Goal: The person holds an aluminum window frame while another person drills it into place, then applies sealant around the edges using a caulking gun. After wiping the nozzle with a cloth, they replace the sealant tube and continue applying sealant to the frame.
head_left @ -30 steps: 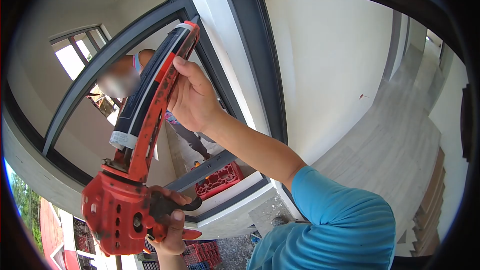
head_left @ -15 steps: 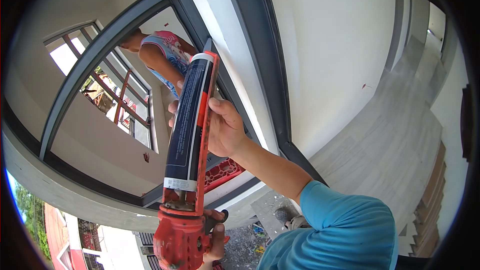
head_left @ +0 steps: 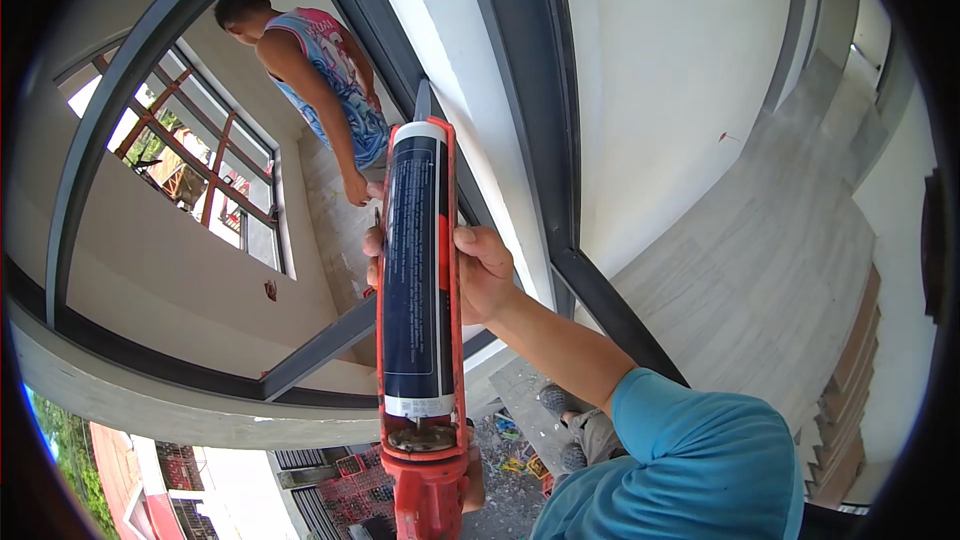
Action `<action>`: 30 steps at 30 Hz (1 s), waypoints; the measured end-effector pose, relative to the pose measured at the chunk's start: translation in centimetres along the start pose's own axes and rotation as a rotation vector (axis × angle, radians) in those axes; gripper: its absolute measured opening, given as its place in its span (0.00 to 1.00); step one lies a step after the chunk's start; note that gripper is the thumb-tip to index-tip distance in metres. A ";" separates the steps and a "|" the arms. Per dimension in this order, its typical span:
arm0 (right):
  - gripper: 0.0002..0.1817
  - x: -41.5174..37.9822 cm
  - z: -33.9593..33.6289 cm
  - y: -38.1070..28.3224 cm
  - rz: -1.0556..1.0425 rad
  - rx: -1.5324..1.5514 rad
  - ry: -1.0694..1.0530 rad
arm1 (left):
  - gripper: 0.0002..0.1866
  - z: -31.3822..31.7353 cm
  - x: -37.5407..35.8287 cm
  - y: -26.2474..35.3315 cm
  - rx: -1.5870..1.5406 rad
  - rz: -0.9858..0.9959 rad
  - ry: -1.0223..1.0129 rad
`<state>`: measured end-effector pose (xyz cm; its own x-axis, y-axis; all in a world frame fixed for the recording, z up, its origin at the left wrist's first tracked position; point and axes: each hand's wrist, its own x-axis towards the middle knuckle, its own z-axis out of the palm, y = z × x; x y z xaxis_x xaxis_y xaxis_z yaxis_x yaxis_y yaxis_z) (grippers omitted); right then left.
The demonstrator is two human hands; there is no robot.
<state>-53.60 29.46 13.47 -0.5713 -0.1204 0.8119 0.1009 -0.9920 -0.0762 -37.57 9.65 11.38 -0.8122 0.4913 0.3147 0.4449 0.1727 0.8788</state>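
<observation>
A red caulking gun [head_left: 423, 470] stands nearly upright in front of me, loaded with a dark blue sealant cartridge [head_left: 412, 290] that has white ends. My right hand [head_left: 487, 275] wraps the cartridge and the gun's frame from behind, thumb on one side and fingertips showing on the other. My left hand [head_left: 475, 480] is closed around the gun's handle, mostly hidden behind its red body. The grey nozzle [head_left: 423, 100] points up along the dark window frame [head_left: 385, 35], overlapping the seam between frame and white wall edge.
Beyond the frame, a person in a patterned sleeveless shirt [head_left: 325, 70] stands inside the room near another window [head_left: 200, 155]. A pale tiled floor [head_left: 740, 240] and steps [head_left: 845, 370] lie to the right. Debris [head_left: 520, 460] covers the ground below, near my feet [head_left: 560, 400].
The gun has swung more upright and shifted right and down in view, both hands still on it. More of the person inside now shows, head included.
</observation>
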 end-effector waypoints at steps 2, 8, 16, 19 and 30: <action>0.35 -0.7 -0.6 0.4 0.006 0.000 0.015 | 0.19 -0.2 0.0 -1.4 -0.013 -0.007 -0.019; 0.42 -3.3 -2.7 1.7 0.016 -0.025 0.061 | 0.18 -0.5 -1.3 -6.4 -0.065 -0.055 -0.061; 0.38 -7.1 -4.3 1.3 -0.057 -0.062 0.109 | 0.16 0.6 -3.8 -12.0 -0.096 -0.161 -0.117; 0.40 -8.6 -5.4 1.8 -0.067 -0.072 0.160 | 0.16 0.9 -5.4 -14.1 -0.104 -0.198 -0.131; 0.43 -13.3 -8.5 2.1 -0.056 -0.027 0.132 | 0.14 3.9 -13.3 -24.1 -0.163 -0.353 -0.162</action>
<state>-52.72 28.63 -2.42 -0.6780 -0.0674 0.7320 0.0448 -0.9977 -0.0504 -36.02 2.23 -15.35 -0.8284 0.5565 -0.0646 0.0745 0.2237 0.9718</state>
